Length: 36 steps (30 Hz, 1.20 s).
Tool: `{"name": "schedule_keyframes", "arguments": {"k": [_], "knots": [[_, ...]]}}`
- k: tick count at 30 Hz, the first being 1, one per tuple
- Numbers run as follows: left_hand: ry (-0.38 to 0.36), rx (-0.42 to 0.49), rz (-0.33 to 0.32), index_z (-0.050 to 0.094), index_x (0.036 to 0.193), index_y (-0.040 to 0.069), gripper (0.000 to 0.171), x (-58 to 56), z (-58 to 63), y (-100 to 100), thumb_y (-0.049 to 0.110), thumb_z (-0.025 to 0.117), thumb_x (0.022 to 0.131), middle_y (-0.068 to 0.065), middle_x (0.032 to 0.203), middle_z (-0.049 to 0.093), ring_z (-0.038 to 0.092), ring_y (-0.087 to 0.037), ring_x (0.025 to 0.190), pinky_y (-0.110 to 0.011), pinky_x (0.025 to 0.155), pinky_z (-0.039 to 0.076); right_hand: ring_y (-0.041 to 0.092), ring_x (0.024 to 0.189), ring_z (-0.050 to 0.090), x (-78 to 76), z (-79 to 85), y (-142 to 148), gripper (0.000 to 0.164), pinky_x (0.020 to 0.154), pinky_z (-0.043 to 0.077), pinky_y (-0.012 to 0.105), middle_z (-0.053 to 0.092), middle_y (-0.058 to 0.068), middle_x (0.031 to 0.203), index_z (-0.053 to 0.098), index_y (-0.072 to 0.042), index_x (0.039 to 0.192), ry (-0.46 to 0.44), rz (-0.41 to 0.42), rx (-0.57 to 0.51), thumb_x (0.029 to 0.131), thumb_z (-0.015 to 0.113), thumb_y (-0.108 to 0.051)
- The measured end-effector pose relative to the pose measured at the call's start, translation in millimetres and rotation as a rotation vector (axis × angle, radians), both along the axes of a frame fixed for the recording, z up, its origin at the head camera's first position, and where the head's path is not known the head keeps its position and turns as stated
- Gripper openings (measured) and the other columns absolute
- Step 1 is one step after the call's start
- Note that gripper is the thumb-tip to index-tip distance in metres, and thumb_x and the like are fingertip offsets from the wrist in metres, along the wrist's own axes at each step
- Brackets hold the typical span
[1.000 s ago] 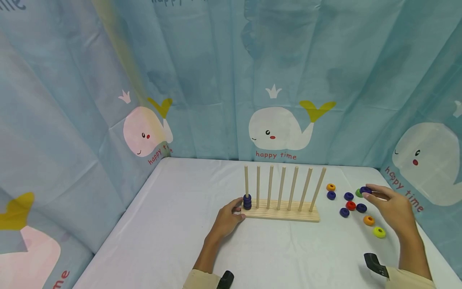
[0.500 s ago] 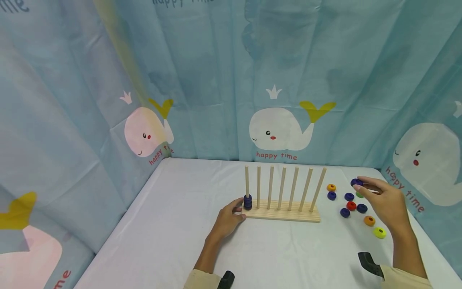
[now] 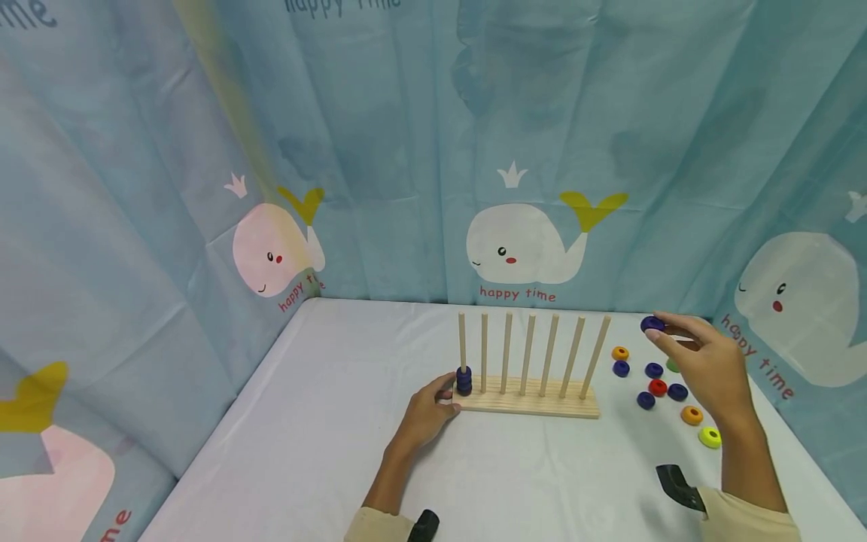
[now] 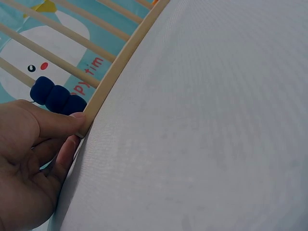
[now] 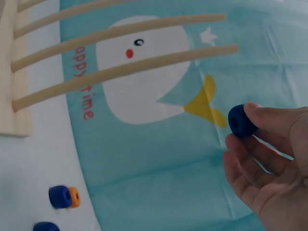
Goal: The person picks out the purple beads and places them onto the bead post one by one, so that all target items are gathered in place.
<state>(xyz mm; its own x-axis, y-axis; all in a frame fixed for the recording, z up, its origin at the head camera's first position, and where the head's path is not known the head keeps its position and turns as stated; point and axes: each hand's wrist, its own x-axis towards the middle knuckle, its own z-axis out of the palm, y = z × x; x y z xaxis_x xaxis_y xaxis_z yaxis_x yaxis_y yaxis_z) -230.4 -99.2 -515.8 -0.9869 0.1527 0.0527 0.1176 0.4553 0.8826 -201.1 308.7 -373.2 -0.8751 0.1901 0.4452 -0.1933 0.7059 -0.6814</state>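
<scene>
A wooden peg rack point(image 3: 528, 405) with a row of upright pegs stands on the white table. Several dark blue beads point(image 3: 463, 381) are stacked on its leftmost peg. My left hand point(image 3: 428, 410) grips the left end of the base, thumb on the near side, as the left wrist view point(image 4: 29, 154) also shows. Raised above the table, right of the rack, my right hand point(image 3: 707, 365) pinches a blue bead point(image 5: 242, 121) between thumb and fingers. The bead's hole faces the rack in the right wrist view. The other pegs bear no beads.
Loose beads lie right of the rack: orange point(image 3: 619, 353), several blue point(image 3: 646, 400), red point(image 3: 658, 388), another orange point(image 3: 692, 415), yellow point(image 3: 710, 437), and a green bead point(image 3: 673, 365) partly hidden behind my right hand. A blue whale-print curtain point(image 3: 406, 150) hangs behind the table.
My right hand has lifted the blue bead from beside the green bead and carried it up and left toward the rack. The left hand stays on the base.
</scene>
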Motion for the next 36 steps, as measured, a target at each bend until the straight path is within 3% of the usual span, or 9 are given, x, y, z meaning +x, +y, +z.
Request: {"name": "schedule_keyframes", "arguments": {"k": [6,8,14,29,36], "knots": [[-0.002,-0.002,0.001,0.05,0.142,0.022,0.057,0.3,0.9,0,0.018,0.069,0.089,-0.003,0.115,0.064,0.058,-0.022,0.111,-0.05,0.095,0.042,-0.002,0.098,0.057,-0.3,13.1,-17,0.042,0.073,0.042,0.004,0.061,0.006,0.117,0.064,-0.015,0.13,0.097,0.058,-0.017,0.092,0.068,-0.031],[-0.001,-0.002,0.001,0.05,0.142,0.022,0.057,0.4,1.2,0,0.018,0.069,0.089,-0.003,0.115,0.064,0.058,-0.022,0.111,-0.05,0.095,0.042,-0.008,0.096,0.054,-0.9,16.1,-23,0.04,0.076,0.041,0.004,0.061,0.005,0.115,0.064,-0.014,0.129,0.131,0.091,-0.022,0.092,0.069,-0.028],[0.0,0.006,-0.004,0.05,0.143,0.022,0.057,1.0,2.0,0,0.017,0.069,0.089,-0.004,0.116,0.064,0.058,-0.022,0.111,-0.049,0.096,0.042,-0.005,0.096,0.058,-3.4,22.9,-38,0.038,0.08,0.042,0.006,0.061,0.004,0.115,0.065,-0.013,0.128,0.192,0.177,-0.022,0.09,0.071,-0.019],[0.0,0.006,-0.004,0.05,0.143,0.02,0.057,-0.1,0.0,1,0.017,0.069,0.089,-0.002,0.116,0.064,0.058,-0.02,0.11,-0.048,0.095,0.043,0.005,0.1,0.061,-12.0,33.8,-73,0.039,0.081,0.047,0.011,0.062,0.002,0.116,0.066,-0.013,0.126,0.202,0.332,-0.073,0.088,0.073,-0.012],[0.006,0.005,-0.006,0.05,0.142,0.019,0.057,-0.3,1.0,0,0.016,0.07,0.089,-0.003,0.114,0.064,0.058,-0.02,0.109,-0.047,0.095,0.043,0.018,0.098,0.062,-1.8,52.4,-97,0.035,0.084,0.046,0.012,0.064,0.011,0.114,0.065,0.002,0.122,0.221,0.397,-0.069,0.087,0.07,0.0]]}}
